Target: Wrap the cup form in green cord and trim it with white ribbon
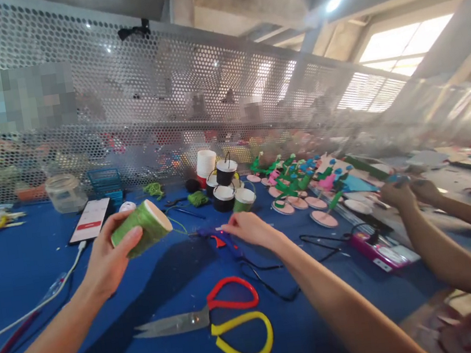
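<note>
My left hand point(112, 249) is wrapped round a paper cup point(148, 226) covered in green yarn, tilted with its pale round end to the right. A loose green strand runs from the cup towards the nozzle of a blue glue gun point(220, 237) with a red trigger. My right hand point(249, 228) has its fingertips pinched at the back of the glue gun; part of the grip is hidden. Below both hands lie open scissors point(203, 318) with one red and one yellow handle.
Small white-and-black buckets point(224, 197) and stacked cups point(206, 162) stand behind. Green plant figures point(293, 186) on pink discs fill the back right. A phone point(91, 220) with a white cable lies left. A pink power strip point(379, 249) sits near a co-worker's arms point(427, 231).
</note>
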Available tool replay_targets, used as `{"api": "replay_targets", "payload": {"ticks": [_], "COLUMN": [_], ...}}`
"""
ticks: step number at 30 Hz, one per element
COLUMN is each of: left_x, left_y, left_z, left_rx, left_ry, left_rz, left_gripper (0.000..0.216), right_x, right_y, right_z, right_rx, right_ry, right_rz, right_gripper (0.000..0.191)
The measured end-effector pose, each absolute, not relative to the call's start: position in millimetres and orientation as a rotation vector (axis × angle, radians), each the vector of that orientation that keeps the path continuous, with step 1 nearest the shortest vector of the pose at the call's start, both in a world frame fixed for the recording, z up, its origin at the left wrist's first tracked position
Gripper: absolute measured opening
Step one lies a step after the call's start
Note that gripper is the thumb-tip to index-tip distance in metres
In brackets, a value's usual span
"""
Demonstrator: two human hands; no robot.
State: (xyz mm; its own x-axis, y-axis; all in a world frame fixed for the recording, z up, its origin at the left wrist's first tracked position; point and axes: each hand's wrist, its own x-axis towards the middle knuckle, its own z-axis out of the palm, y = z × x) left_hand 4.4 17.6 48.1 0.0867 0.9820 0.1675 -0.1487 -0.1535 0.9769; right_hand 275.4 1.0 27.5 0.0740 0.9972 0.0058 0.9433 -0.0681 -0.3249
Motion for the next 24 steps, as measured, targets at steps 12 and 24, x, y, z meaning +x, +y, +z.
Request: {"api": "replay_targets", "payload": {"ticks": [12, 24], "left_x": [8.2, 5.7], "left_y": [7.7, 8.3], "left_z": [49.3, 43.6], "left_rx": [1.816, 1.832], "left_ry": [1.012, 0.902], "left_rz": [1.014, 0.886], "left_gripper": [0.047, 0.045], "right_x": [266.0, 269.8], "right_y": [-4.9, -35.7], "right_z": [-7.0, 24.3], "right_rx": [-2.133, -1.691], "right_ry": [-1.716, -1.269], "right_rz": [0.511, 0.974], "right_gripper": [0.003, 0.015]}}
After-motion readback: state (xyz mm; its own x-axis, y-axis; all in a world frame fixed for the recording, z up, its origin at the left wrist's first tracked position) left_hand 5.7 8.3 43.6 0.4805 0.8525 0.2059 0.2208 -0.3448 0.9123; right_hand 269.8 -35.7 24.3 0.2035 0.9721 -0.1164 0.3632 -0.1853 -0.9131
